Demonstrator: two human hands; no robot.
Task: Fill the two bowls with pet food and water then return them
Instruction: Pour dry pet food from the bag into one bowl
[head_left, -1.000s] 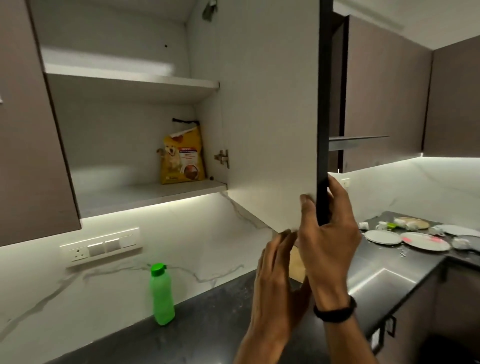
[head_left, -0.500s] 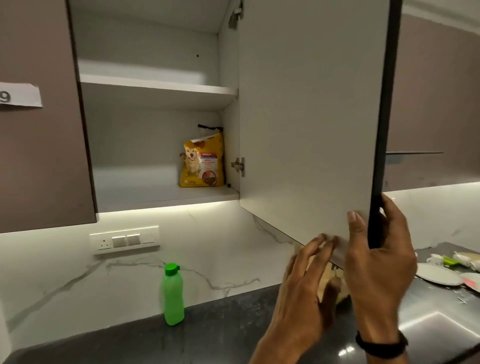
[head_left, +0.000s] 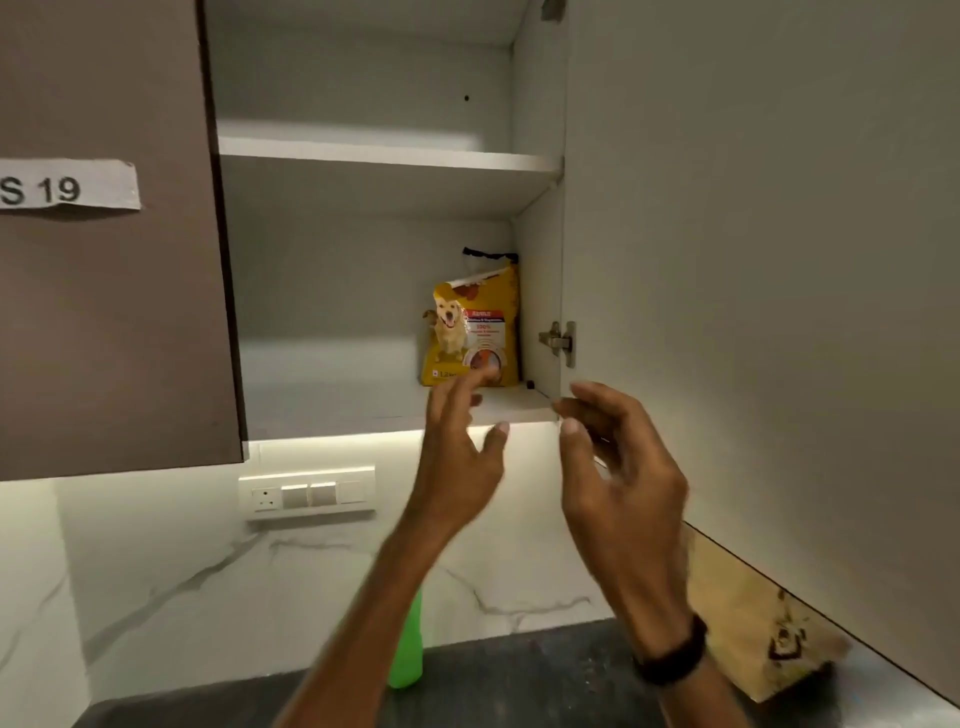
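Observation:
A yellow pet food bag (head_left: 475, 327) with a dog picture stands upright at the right end of the lower shelf (head_left: 332, 400) of an open wall cupboard. My left hand (head_left: 460, 457) is raised in front of the shelf edge with fingers spread, its fingertips just below the bag, holding nothing. My right hand (head_left: 618, 467) is up beside it, fingers loosely bent and empty, clear of the open cupboard door (head_left: 753, 260). No bowl is in view.
A green bottle (head_left: 408, 654) stands on the dark counter (head_left: 519, 686), partly hidden by my left forearm. A switch panel (head_left: 306, 493) sits on the marble wall. A wooden board (head_left: 753, 623) leans under the door. The neighbouring closed door carries a paper label (head_left: 67, 184).
My right hand let go of the door edge and moved left. Both hands rose toward the lower shelf and the bag. The door is swung fully open.

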